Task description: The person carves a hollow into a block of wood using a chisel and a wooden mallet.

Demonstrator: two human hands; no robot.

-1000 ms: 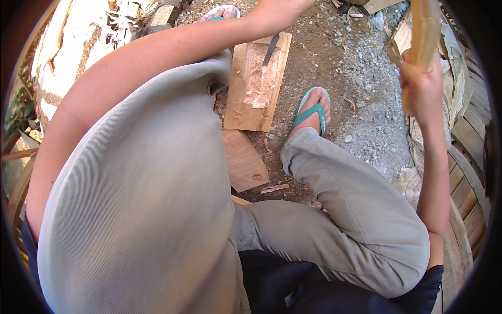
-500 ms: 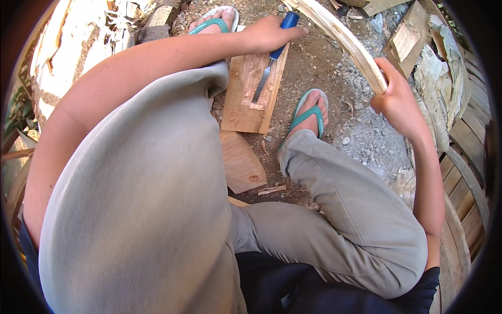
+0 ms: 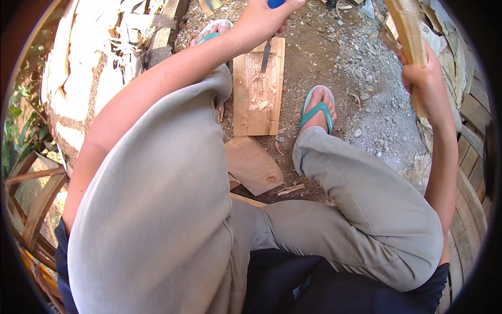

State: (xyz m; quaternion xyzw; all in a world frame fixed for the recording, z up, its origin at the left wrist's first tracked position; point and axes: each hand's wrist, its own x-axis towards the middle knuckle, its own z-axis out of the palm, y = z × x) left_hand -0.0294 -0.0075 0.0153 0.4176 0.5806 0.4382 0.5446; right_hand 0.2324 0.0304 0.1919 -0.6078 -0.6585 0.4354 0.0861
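Note:
My left hand [image 3: 264,22] is closed around a chisel [image 3: 266,57] at the top of the view. Part of its blue handle shows above the fingers. The blade's end rests in a shallow recess cut into a wooden board [image 3: 254,125], among loose shavings. In my right hand [image 3: 428,78], off to the right, is a length of wood [image 3: 408,34] gripped near its lower end and held nearly upright. The far end of this wood runs out of view at the top.
My sandalled feet stand on either side of the board, the right one [image 3: 317,112] beside it. Nearer my legs lies a flat wood offcut [image 3: 253,165]. Grey gravel [image 3: 381,110] spreads at right, with slatted wood [image 3: 468,209] along the edge. Sunlit timber [image 3: 78,78] lies at left.
The length of wood has swung from leaning far to the left to nearly upright, and my right hand has moved up and right. The chisel's tip sits farther up the recess.

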